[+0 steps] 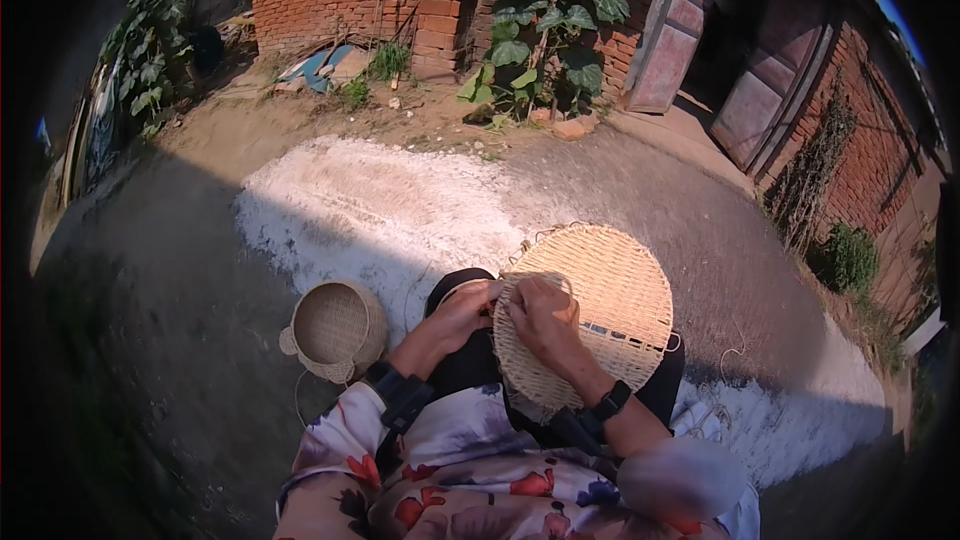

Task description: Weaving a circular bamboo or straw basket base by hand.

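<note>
A round, pale straw woven basket (625, 275) rests across my lap, a gapped band with a dark line running over its flat face. A small loop sticks out from its right edge. My left hand (465, 312) is closed at the basket's left edge, its fingertips partly hidden. Over the upper left part of the weave, my right hand (546, 322) has its fingers bent and pressed together at the rim. Whether it also pinches a strand cannot be made out. The nearer woven section partly overlaps the round face; I cannot tell if they are joined.
A smaller woven basket (345, 325) with a side tab stands on the ground to my left, a thin cord trailing from it. Another cord (735, 348) lies at right. Beyond are a pale powdery ground patch (390, 185), a leafy plant (550, 30), brick walls and an open double door (690, 25).
</note>
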Tool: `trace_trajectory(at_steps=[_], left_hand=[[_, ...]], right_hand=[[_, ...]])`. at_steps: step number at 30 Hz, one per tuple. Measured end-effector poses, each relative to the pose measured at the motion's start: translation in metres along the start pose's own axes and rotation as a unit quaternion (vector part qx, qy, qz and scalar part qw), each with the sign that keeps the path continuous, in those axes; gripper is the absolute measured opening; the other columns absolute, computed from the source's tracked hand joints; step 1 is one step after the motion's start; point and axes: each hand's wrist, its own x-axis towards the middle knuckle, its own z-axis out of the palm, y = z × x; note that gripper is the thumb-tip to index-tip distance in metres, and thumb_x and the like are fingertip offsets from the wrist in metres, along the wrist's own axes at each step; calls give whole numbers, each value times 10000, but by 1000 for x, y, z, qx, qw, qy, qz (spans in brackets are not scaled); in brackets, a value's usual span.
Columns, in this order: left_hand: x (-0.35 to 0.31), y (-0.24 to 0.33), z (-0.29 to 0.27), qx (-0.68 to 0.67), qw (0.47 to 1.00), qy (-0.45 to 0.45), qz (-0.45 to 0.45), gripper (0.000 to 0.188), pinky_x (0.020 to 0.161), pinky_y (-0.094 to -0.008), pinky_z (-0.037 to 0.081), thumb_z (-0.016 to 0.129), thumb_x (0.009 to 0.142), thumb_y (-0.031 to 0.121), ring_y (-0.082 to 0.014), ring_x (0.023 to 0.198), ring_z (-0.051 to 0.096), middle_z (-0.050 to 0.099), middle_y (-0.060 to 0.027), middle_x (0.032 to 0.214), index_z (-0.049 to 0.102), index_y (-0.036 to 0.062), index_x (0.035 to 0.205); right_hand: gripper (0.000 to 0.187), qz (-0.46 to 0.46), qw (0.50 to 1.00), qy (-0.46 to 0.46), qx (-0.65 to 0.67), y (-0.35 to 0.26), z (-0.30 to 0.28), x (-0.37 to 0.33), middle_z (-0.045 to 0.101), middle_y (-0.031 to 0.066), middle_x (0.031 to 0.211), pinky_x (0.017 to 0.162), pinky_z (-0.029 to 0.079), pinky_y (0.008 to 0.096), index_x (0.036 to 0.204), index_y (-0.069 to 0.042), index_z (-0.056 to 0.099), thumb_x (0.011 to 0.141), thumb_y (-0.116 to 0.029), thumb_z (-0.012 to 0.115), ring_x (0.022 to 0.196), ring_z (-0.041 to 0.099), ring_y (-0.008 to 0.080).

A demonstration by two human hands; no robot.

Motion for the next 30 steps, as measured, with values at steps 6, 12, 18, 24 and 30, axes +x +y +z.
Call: trace_trajectory(at_steps=[6, 12, 18, 24, 30], left_hand=[[-1, 3, 9, 26, 1000, -6, -3, 303, 879, -371, 452, 519, 1002, 386, -128, 958, 553, 599, 5, 1001, 618, 120, 1107], [-4, 1, 5, -16, 1000, -10, 10, 235, 908, -385, 453, 500, 989, 319, -125, 1012, 555, 593, 6, 1018, 614, 122, 1048], [-4, -5, 2, -22, 999, -17, 33, 161, 893, -380, 457, 506, 957, 274, -114, 993, 551, 577, 22, 992, 606, 147, 964], [-7, -3, 5, -3, 999, -26, 42, 126, 851, -344, 455, 521, 942, 254, -93, 935, 542, 555, 43, 938, 595, 153, 938], [-10, -9, 9, 49, 994, 19, 91, 97, 735, -283, 464, 532, 933, 242, -55, 847, 507, 516, 59, 892, 568, 152, 920]], right_hand=[[159, 2, 994, -20, -106, 10, 6, 19, 649, 138, 773, 627, 504, 450, 808, -34, 604, 773, -174, 671, 700, 649, 336], [228, 117, 952, -76, 273, 33, -14, 20, 649, 129, 749, 621, 508, 413, 839, -31, 637, 746, -229, 704, 682, 648, 303], [161, -38, 999, 4, -23, 5, -8, -2, 603, 113, 825, 620, 494, 408, 805, -52, 569, 761, -126, 705, 700, 631, 307], [165, -60, 996, -14, -67, 11, -1, 3, 606, 124, 796, 602, 494, 449, 813, -66, 546, 756, -112, 694, 703, 636, 337], [149, -157, 984, 28, -84, -10, 6, 11, 603, 199, 759, 578, 493, 506, 907, -30, 518, 792, -77, 600, 672, 629, 394]])
